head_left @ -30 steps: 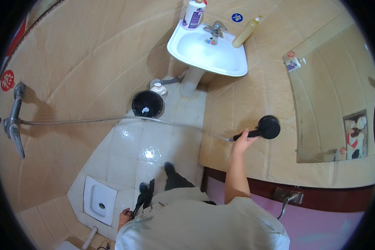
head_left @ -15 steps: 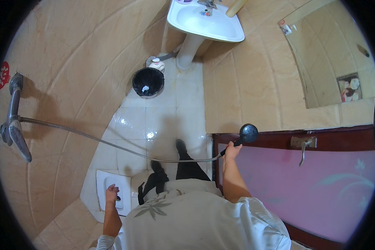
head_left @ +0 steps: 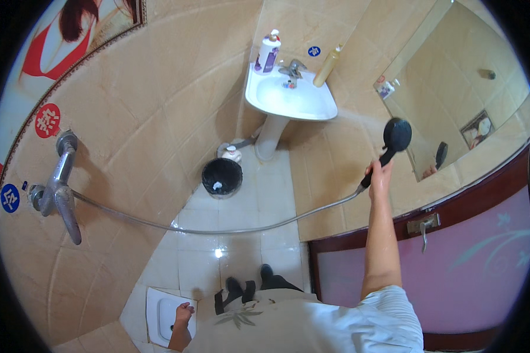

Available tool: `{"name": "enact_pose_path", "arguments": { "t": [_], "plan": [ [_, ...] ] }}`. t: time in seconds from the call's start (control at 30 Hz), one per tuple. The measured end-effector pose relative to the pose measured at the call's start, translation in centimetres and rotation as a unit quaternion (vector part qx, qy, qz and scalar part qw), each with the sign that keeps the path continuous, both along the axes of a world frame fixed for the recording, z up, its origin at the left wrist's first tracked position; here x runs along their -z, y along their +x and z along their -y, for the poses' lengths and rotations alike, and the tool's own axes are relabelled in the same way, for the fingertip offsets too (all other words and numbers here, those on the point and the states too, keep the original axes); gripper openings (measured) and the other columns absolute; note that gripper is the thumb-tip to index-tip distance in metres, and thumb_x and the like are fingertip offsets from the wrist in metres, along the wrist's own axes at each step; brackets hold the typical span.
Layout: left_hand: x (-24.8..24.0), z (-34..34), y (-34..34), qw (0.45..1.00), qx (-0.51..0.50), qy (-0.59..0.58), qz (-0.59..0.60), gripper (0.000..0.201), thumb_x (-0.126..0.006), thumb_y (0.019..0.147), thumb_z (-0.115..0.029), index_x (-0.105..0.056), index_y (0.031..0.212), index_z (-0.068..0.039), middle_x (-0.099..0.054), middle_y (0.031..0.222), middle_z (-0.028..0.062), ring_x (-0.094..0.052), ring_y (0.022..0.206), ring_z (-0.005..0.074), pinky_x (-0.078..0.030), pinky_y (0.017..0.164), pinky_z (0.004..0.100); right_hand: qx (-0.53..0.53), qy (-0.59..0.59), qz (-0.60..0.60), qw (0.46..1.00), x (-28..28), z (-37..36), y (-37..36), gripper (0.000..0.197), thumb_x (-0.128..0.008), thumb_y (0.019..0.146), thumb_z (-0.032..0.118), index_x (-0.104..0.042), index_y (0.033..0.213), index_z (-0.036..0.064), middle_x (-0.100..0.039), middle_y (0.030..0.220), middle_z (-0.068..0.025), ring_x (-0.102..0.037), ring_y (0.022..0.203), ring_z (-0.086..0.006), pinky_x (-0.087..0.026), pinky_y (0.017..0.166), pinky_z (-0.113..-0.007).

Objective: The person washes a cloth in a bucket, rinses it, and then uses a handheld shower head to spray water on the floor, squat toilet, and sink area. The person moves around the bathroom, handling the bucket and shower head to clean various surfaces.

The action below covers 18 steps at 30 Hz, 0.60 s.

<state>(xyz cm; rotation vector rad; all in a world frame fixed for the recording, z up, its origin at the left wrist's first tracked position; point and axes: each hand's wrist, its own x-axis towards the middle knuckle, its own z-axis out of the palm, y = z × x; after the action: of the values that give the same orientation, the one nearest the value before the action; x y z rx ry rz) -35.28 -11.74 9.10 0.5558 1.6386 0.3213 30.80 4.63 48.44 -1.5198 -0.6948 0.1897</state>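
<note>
My right hand [head_left: 381, 174] is closed around the black handle of a handheld shower head [head_left: 397, 134], raised in front of the mirror [head_left: 453, 82]. A faint spray of water runs leftward from it toward the white pedestal sink [head_left: 294, 103]. From the handle a metal hose [head_left: 241, 230] sags across to the chrome shower mixer [head_left: 62, 182] on the left wall. My left hand [head_left: 184, 313] hangs low with loosely bent fingers, above the white squat toilet [head_left: 162, 312]. It holds nothing that I can see.
On the sink's rim stand a white and purple bottle [head_left: 268, 53] and a yellowish bottle [head_left: 328, 66], beside the faucet [head_left: 292, 68]. A black bucket [head_left: 222, 177] sits on wet floor tiles [head_left: 241, 206], with a white container [head_left: 232, 154] behind it. At right is a pink door [head_left: 453, 265] with a metal handle [head_left: 424, 226].
My right hand has lifted the shower head up and to the right, from beside the door to the mirror, and spray now shows. The view has tilted up, bringing in the sink top.
</note>
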Motion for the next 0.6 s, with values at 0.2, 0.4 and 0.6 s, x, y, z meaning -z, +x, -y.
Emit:
{"name": "enact_pose_path", "arguments": {
  "t": [0.2,0.4,0.6],
  "plan": [
    [-3.1,-3.3,3.8,0.997,-0.020,0.066,-0.021,0.030,-0.049,0.074,-0.002,-0.050,0.103,0.003,-0.059,0.076,0.0100,-0.057,0.062,0.0156,-0.044,0.053,0.0249,-0.085,-0.037,-0.003,0.996,-4.0,-7.2,1.4,0.021,-0.049,0.075,0.010,-0.035,0.090,0.0058,-0.044,0.057,-0.0034,-0.044,0.044,-0.0116,-0.037,0.040,-0.025],
    [-5.6,-3.0,8.4,0.988,0.043,0.076,-0.129,0.029,-0.053,0.070,-0.009,-0.056,0.097,0.001,-0.061,0.077,0.0106,-0.059,0.068,0.0170,-0.047,0.062,0.0253,-0.194,-0.075,-0.017,0.978,-1.7,-12.6,2.4,0.024,-0.051,0.075,0.009,-0.035,0.093,0.0026,-0.044,0.057,-0.0035,-0.045,0.042,-0.0115,-0.037,0.039,-0.025],
    [2.5,-0.5,7.3,0.822,0.404,0.240,-0.321,0.030,-0.051,0.073,-0.016,-0.057,0.098,0.000,-0.061,0.089,0.0166,-0.059,0.084,0.0212,-0.046,0.077,0.0337,-0.163,-0.104,0.044,0.980,0.5,-16.1,7.4,0.028,-0.049,0.074,0.009,-0.037,0.097,-0.0015,-0.049,0.059,-0.0095,-0.049,0.043,-0.0167,-0.041,0.040,-0.030]
  ]
}}
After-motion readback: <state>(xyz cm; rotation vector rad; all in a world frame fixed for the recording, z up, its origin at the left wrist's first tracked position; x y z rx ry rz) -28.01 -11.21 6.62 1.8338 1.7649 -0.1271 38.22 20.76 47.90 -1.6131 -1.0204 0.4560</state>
